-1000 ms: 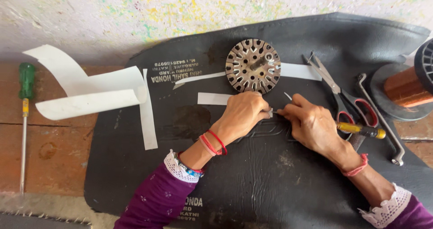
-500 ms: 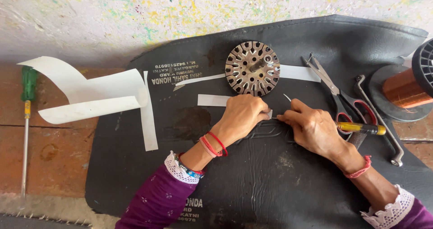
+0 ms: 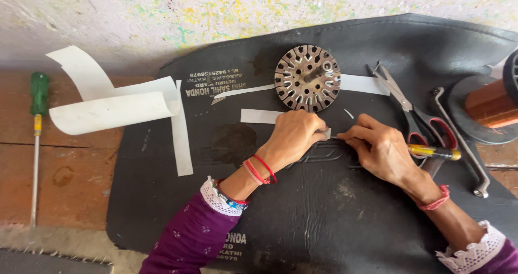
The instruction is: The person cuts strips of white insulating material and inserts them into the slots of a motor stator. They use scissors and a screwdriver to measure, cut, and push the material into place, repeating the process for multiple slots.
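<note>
Both hands barely shift: left hand still presses flat on the paper strip, right hand keeps pinching its end beside the stator.

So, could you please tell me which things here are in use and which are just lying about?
In use: left hand, right hand, paper strip, black mat.

Lying about: slotted metal disc, scissors, green screwdriver, yellow screwdriver, spanner, copper wire spool, curled paper.

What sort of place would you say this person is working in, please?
Probably a small motor-repair or rewinding bench: a slotted metal stator core, a spool of copper wire, and scissors lie on a black mat.
</note>
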